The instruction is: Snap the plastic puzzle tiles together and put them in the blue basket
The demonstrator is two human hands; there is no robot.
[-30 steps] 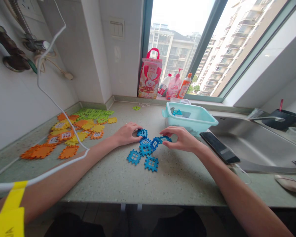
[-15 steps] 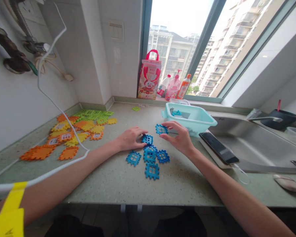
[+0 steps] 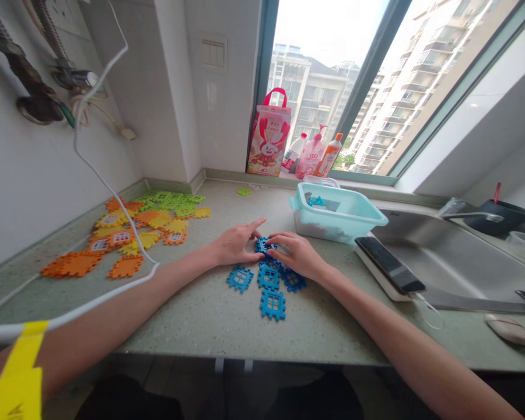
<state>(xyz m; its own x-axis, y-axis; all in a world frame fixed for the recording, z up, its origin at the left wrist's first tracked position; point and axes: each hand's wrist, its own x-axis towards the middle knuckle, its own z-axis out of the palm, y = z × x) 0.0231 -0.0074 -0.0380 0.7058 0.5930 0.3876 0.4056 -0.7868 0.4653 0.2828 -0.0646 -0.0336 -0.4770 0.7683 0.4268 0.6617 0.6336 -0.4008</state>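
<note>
Upon the counter (image 3: 192, 326), a turquoise tub (image 3: 345, 227) is set at right. At centre, blue window tiles (image 3: 262, 245) are pinched by the left hand (image 3: 234, 244), index finger raised, seemingly for steadying, and by the right hand's (image 3: 300, 254) bent fingers; interlocking is obscured. Since the earlier frame, the right hand's tile has been brought leftward.

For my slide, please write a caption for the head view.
Two hands meet over blue tiles beside a turquoise tub.

White walls (image 3: 175, 99), bright window (image 3: 319, 76), speckled counter (image 3: 192, 326), metal sink (image 3: 446, 256)
</note>
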